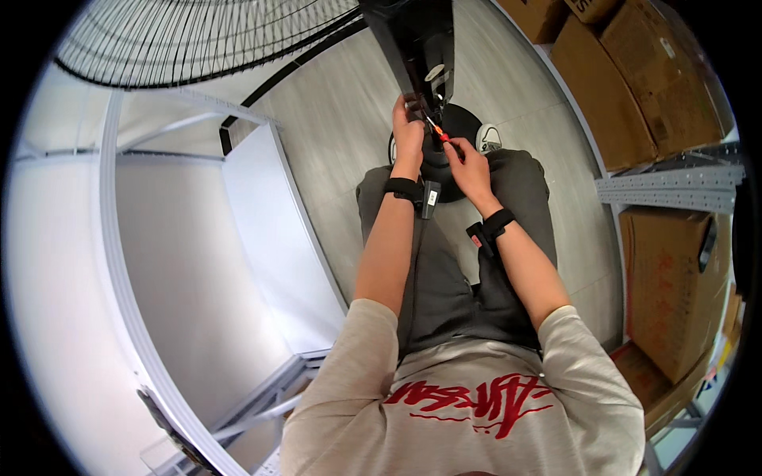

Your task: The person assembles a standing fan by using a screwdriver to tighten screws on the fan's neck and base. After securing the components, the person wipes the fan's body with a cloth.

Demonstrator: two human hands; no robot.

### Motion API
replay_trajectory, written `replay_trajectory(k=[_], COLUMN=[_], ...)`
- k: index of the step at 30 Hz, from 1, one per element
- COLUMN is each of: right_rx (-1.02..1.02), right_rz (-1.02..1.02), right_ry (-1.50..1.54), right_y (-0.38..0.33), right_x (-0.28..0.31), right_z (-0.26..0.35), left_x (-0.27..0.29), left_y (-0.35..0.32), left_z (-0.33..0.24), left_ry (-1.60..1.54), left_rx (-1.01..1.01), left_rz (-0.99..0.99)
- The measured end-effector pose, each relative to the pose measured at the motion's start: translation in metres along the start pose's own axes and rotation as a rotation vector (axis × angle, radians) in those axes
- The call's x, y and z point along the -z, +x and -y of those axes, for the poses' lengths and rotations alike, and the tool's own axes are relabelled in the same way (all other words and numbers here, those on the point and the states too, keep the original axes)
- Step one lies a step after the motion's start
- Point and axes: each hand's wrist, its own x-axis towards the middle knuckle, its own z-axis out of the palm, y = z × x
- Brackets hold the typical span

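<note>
Grey floor (pixel 317 159) | right hand (pixel 470 168) pinches red screwdriver (pixel 443 136), tip ahead | left hand (pixel 408 143) at black column (pixel 414 40), grip unclear

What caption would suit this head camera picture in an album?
Right hand holding a red-handled screwdriver at the near end of a black housing, left hand at its edge.

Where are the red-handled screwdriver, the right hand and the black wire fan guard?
Red-handled screwdriver (pixel 443 136): head view, on its handle.
Right hand (pixel 471 168): head view, on the back of the hand.
Black wire fan guard (pixel 208 46): head view, among its wires.
</note>
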Motion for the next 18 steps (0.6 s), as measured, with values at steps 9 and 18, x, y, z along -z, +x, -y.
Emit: replay_trajectory(k=[9,18], right_rx=[0.119,0.063], right_rz=[-0.137,-0.105], right_ry=[-0.051,-0.009], right_y=[-0.0061,-0.0076], right_x=[-0.0033,-0.0026], right_z=[-0.0015,0.0027], left_x=[-0.0018,-0.0011], left_y=[0.0076,0.0072], left_z=[-0.0041,-0.0068], left_ry=[0.001,0.039], left_rx=[0.064,0.087], left_rz=[-0.001,-0.021])
